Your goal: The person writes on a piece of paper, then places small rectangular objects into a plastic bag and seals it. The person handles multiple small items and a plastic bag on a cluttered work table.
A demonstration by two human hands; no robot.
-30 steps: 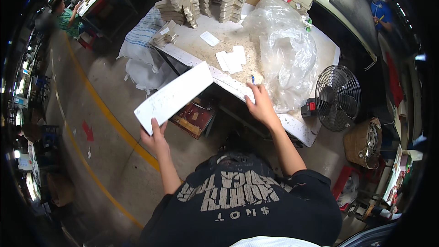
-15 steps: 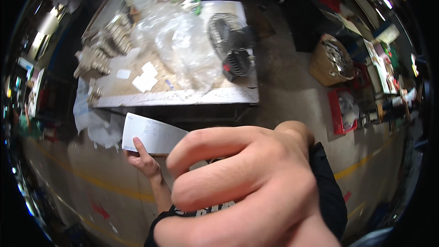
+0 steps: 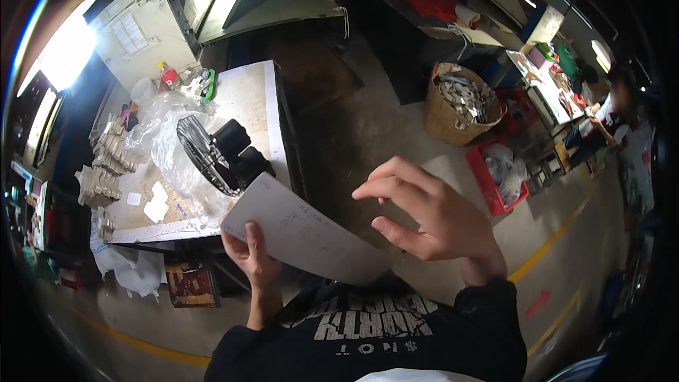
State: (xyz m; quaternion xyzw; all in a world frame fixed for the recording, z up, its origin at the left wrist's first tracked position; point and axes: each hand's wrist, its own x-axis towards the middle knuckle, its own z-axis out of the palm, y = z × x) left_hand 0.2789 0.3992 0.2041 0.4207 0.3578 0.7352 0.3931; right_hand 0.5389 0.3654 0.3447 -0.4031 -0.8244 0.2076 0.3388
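Note:
My left hand (image 3: 252,253) is closed on the near left end of a long white card sheet (image 3: 304,230), thumb on its face and fingers beneath. Faint handwriting marks the sheet, which slants down to the right in front of my chest. To the right of the sheet, my right hand (image 3: 428,216) is raised in the air, fingers bent and thumb held apart, with nothing in it. A gap separates this hand from the sheet. Just beyond the sheet's upper corner, a black fan (image 3: 223,155) lies on the worktable (image 3: 272,102).
Crumpled clear plastic (image 3: 173,138), stacked grey pieces (image 3: 99,184) and small white cards (image 3: 156,202) lie on the worktable. A wicker basket (image 3: 438,124) of scraps and a red crate (image 3: 488,187) stand on the floor to the right. Farther right, another person (image 3: 601,124) is beside a table.
My right hand has drawn back from close to the camera to the right of the sheet. The view has turned rightward, and the sheet, still in my left hand, now overlaps the worktable's corner.

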